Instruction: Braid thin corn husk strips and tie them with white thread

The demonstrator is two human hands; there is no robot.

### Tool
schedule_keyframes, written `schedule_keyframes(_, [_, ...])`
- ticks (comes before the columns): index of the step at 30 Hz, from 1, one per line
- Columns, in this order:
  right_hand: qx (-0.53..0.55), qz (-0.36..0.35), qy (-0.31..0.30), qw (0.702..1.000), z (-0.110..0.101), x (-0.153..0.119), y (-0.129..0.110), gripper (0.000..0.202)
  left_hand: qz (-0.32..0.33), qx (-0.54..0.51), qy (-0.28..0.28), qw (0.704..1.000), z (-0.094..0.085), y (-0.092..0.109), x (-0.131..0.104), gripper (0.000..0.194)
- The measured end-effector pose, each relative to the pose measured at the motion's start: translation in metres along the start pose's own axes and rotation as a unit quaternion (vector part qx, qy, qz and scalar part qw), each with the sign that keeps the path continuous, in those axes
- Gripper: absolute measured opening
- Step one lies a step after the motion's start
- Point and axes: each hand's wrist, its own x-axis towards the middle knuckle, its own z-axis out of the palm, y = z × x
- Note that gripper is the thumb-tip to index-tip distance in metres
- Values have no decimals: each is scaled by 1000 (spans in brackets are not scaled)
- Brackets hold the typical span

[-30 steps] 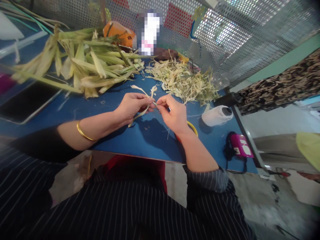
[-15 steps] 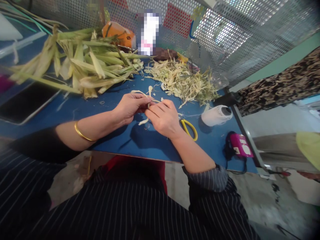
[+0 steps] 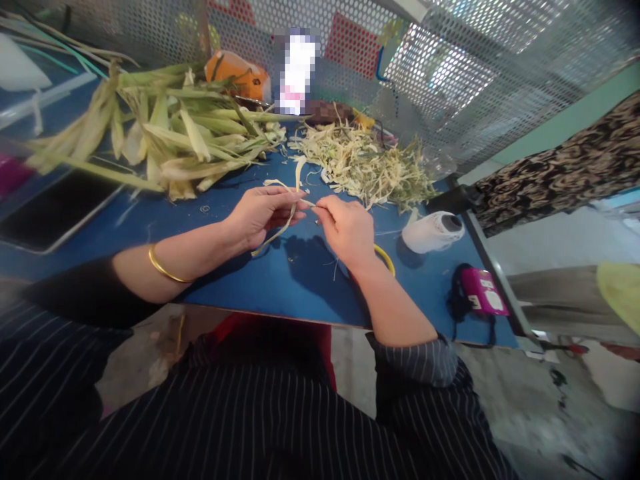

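Pale husk strips [image 3: 299, 175] cross between my two hands over the blue table [image 3: 225, 280]. My left hand [image 3: 265, 212] pinches the strips where they meet, and one strip hangs below its fingers. With fingertips closed, my right hand [image 3: 346, 228] grips the strips' other end, a short gap from my left hand. Behind my hands lies a heap of shredded husk [image 3: 365, 160]. Whole green-yellow husks [image 3: 185, 133] are piled at the back left. Yellow-handled scissors [image 3: 384, 259] are partly hidden under my right wrist.
A white thread spool [image 3: 433, 232] stands at the right, with a magenta box [image 3: 484, 291] and black cord near the table's right edge. A dark tablet or phone [image 3: 60, 207] lies at the left. Behind are an orange packet [image 3: 237, 75] and a perforated metal screen [image 3: 345, 40].
My right hand has moved a little right, away from my left, and now covers more of the scissors. One strip now stands higher above my left fingers, and another hangs down below them.
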Motion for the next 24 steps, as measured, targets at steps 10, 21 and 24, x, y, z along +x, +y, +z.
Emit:
schedule_keyframes(10, [271,116,-62,954,-5,7,6,22,15,74,-10,997,4,-5,-3,15])
schedule_keyframes(21, [609,324,-11,723,8,7,4,22,16,217,-70,973,8,-11,-9,20])
schedule_keyframes(24, [647,355,25,674,6,9,7,20,-3,215,-65,974,8,-10,-10,17])
